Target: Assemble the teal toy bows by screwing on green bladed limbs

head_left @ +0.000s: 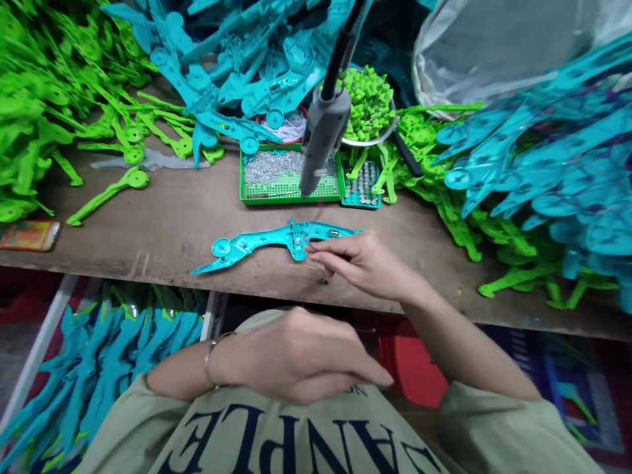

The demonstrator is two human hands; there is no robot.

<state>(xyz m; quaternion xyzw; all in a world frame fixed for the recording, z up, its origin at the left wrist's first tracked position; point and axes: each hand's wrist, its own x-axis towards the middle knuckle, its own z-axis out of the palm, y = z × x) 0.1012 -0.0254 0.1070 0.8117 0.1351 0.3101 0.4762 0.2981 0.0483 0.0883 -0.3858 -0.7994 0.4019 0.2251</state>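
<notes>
Fingertips (pixel 323 254) together on our right hand (pixel 375 266), pinching a thin reddish wire (pixel 307 232) right at the turquoise plastic half-shell (pixel 269 238)! That shell lies lengthwise near the table's (pixel 172 263) front edge, with our right fingertips at its right-hand part. And here's our left hand (pixel 301 355), blurred, bracelet (pixel 209 365) at the wrist, in front of the shirt, nearer us than the table edge; we can't tell whether its fingertips grip anything. Beyond the shell we've got a green tray (pixel 291 200) of small metal screws, a grey electric screwdriver (pixel 323 138) hanging tip-down in front of it.
</notes>
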